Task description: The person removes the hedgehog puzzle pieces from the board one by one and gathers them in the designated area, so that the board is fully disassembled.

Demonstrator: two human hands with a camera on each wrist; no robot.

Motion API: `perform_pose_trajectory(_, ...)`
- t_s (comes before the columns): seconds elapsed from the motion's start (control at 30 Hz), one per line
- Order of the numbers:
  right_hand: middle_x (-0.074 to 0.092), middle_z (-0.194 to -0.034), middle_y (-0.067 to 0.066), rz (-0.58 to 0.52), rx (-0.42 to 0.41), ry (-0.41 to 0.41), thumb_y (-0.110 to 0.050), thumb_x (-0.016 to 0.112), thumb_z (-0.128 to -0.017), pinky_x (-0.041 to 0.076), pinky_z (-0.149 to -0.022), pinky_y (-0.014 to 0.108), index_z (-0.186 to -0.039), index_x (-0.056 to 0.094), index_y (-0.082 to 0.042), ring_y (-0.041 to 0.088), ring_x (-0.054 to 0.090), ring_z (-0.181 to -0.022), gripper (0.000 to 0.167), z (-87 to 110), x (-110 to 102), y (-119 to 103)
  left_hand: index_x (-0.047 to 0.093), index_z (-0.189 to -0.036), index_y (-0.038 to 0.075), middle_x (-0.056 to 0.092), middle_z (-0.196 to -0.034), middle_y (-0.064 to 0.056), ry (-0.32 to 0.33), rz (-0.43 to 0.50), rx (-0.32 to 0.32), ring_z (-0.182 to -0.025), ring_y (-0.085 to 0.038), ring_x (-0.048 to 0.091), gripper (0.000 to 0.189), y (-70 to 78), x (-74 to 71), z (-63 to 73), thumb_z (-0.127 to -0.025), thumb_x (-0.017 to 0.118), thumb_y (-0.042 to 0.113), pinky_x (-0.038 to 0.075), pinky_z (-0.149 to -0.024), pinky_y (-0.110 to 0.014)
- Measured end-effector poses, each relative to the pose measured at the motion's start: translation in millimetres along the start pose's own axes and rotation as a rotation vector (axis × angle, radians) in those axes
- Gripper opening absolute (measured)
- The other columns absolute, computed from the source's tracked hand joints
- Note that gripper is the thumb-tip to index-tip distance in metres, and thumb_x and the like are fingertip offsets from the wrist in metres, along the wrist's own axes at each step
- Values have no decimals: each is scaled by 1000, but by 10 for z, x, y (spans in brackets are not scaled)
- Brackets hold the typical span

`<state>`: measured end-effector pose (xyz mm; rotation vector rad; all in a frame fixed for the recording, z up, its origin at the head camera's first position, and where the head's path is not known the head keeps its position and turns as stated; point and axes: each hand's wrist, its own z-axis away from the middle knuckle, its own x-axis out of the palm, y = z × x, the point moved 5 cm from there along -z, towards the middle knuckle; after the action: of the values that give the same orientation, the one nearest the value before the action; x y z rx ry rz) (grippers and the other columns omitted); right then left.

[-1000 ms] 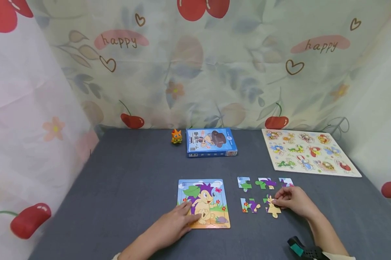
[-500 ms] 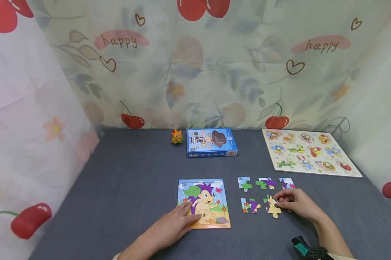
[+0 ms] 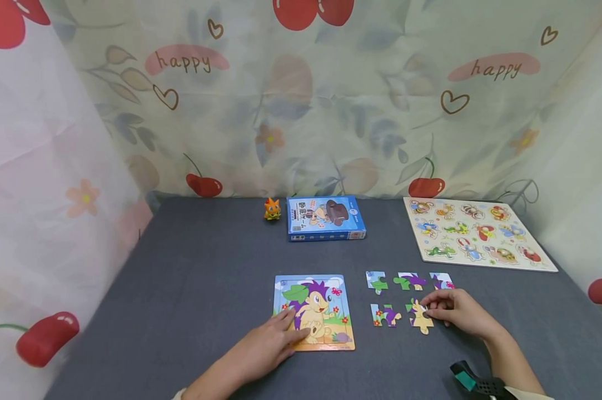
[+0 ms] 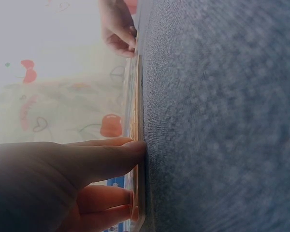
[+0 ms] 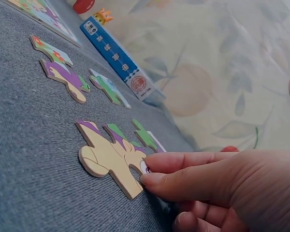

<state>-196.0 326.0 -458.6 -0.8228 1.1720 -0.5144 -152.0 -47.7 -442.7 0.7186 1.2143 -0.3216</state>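
Note:
My left hand rests on the lower left of a square hedgehog puzzle board, fingers spread on its picture. The left wrist view shows the thumb against the board's edge. Right of the board, my right hand pinches the edge of a yellow puzzle piece between thumb and forefinger. In the right wrist view that piece lies on the cloth or just above it; I cannot tell which. Near it lie a purple piece with red flowers, a green-leaf piece, a purple-spiked piece and a corner piece.
A blue game box stands at the back beside a small orange figurine. At the back right lies a white insect puzzle board. Patterned curtains enclose the dark cloth-covered table.
My right hand and forearm have shifted slightly to the right, with the fingers still at the yellow puzzle piece. The left hand and the board stay in place.

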Motion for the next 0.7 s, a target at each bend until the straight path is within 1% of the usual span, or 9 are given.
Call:
perform_pose_trajectory(0.17,55,-76,4,-6,-3,0,-15,66,-86,46,-48,23,-102,63,7,3,48,-56,27,-5,-6,11,55,-130,29,40,-146,-15,3,1,-3,-135,-32,37,37,6,-5,2,-93,55,27,43,-99,-48)
perform_pose_trajectory(0.43,56,-75,3,-26,2,3,-15,67,-85,47,-50,23,-103,63,8,3,48,-56,30,-12,0,14,57,-129,27,43,-143,-17,30,-33,21,-133,-32,40,37,26,-32,16,-93,57,25,45,-97,-48)
perform_pose_trajectory(0.57,56,-77,4,-37,60,8,-21,70,-83,47,-52,23,-107,62,8,5,49,-58,38,-8,-4,6,55,-130,28,43,-143,-14,25,-19,10,-133,-32,41,39,30,-35,10,-91,59,25,46,-95,-49)
perform_pose_trajectory(0.7,56,-78,4,-16,113,59,-25,72,-81,46,-53,23,-110,62,5,6,49,-60,43,-32,-25,-52,56,-129,25,47,-141,-11,59,-59,40,-130,-32,44,42,54,-70,-2,-88,64,25,43,-99,-51)
